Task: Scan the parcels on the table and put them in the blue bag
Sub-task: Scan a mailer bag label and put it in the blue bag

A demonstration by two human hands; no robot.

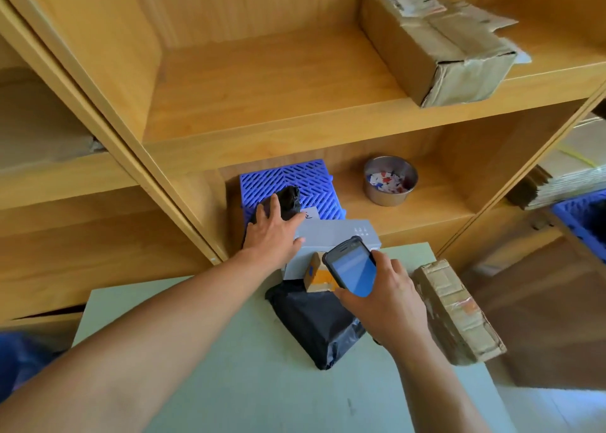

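Centre-left: left hand (270, 232) lay with fingers spread on small black parcel (290, 199), atop blue grid (305, 177). Centre: grey box (331, 232) and black bag parcel (314, 321) sat on surface (229, 367). Centre-right: right hand (390, 301) gripped scanner (354, 267). Right: taped carton (455, 311) overhung surface edge.

My left hand (272, 232) reaches far forward on a straight arm, palm down, fingers spread and straight. My right hand (390, 298) is nearer and to the right, fingers curled round a scanner (352, 267)
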